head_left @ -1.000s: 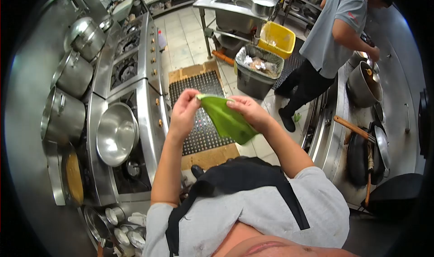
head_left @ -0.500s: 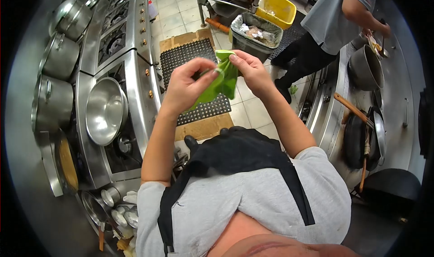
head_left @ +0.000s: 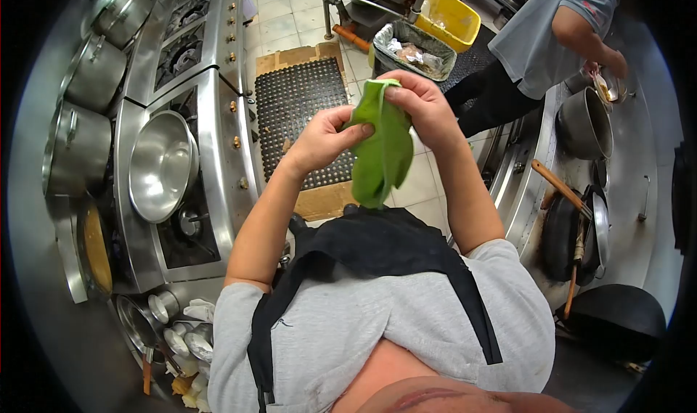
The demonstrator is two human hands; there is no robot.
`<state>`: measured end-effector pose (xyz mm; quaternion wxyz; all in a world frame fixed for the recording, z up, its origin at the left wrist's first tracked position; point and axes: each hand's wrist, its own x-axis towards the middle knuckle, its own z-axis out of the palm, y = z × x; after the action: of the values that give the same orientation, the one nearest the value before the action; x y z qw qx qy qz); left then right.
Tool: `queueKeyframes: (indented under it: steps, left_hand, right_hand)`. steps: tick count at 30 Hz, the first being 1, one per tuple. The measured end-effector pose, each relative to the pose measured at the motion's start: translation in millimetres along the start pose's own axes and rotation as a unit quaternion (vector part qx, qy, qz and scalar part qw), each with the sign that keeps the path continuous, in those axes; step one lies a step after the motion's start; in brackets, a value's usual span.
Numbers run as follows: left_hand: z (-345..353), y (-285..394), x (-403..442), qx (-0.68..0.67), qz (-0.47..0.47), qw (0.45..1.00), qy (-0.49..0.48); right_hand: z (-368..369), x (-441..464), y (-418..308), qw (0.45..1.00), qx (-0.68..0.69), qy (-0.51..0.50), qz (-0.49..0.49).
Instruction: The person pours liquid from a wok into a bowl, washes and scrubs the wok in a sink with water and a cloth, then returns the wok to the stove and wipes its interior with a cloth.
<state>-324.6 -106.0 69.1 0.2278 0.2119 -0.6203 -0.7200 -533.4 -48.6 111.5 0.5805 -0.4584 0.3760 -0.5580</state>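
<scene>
Fingers [head_left: 363, 131] of the left hand [head_left: 325, 138] are pinched on the left edge of a green leaf [head_left: 382, 152], while the right hand [head_left: 428, 112] has thumb and fingers clamped on its upper end. The leaf hangs lengthwise between the hands, in front of the black apron [head_left: 370, 250].

Beyond the hands stands a bin [head_left: 379, 67] with a plastic liner, holding pale, crumpled scraps [head_left: 412, 52]. Just beside it is a yellow tub [head_left: 465, 30]; its contents are too hard to make out.

On the stove [head_left: 131, 137] at the left, a wide steel bowl [head_left: 161, 168] sits over a burner, its shiny inside in view. Big steel pots [head_left: 91, 72] line the wall side, their insides hidden. Nearer the body is a round pan [head_left: 94, 250] that shows tan-yellow inside — whether food, oil or bare surface, I cannot tell. Small pans [head_left: 138, 322] crowd the lower left corner.

At the right, a deep grey pot [head_left: 584, 123] is tilted on the steel worktop [head_left: 536, 148]. Near it, a co-worker in a grey shirt [head_left: 548, 35] has a small dish [head_left: 606, 86] with something orange-yellow in it — blurred. A black wok [head_left: 617, 311] lies closer in.
</scene>
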Motion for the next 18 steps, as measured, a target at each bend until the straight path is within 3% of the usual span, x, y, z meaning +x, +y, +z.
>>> queueKeyframes:
  steps: [1,3,5,7,8,10,11,13,15,17,18]
  left_hand:
    - [-2,-1,0,-0.006,0.0,1.0,0.001]
    - [-5,4,0,0.136,0.085,0.986,0.045]
    - [5,18,-2,0.028,0.058,0.994,0.085]
    - [0,17,2,0.194,0.127,0.97,0.074]
    - [-3,14,4,0.191,0.13,0.97,0.077]
    - [-7,7,8,0.323,0.131,0.929,0.126]
    - [-9,5,9,0.322,0.134,0.929,0.126]
    - [-11,6,11,0.41,0.216,0.855,0.232]
    - [-5,11,20,0.385,0.266,0.844,0.262]
    - [7,24,29,0.376,0.384,0.773,0.338]
    - [7,24,33,0.392,0.397,0.761,0.332]
  right_hand:
    - [0,-2,-7,0.998,-0.058,0.021,-0.001]
    - [-7,-1,-11,0.975,-0.206,0.06,-0.053]
    - [-16,0,-13,0.955,-0.255,0.1,-0.113]
    - [-9,-4,-33,0.961,-0.215,0.12,-0.123]
    - [-9,-4,-41,0.954,-0.227,0.132,-0.143]
    - [-10,-2,-53,0.944,-0.239,0.155,-0.166]
    - [-12,-1,-58,0.943,-0.241,0.155,-0.168]
    - [-18,4,-67,0.936,-0.25,0.178,-0.173]
    - [-17,8,-76,0.933,-0.248,0.187,-0.181]
    - [-16,11,-86,0.937,-0.243,0.157,-0.193]
    - [-12,13,-92,0.936,-0.25,0.141,-0.203]
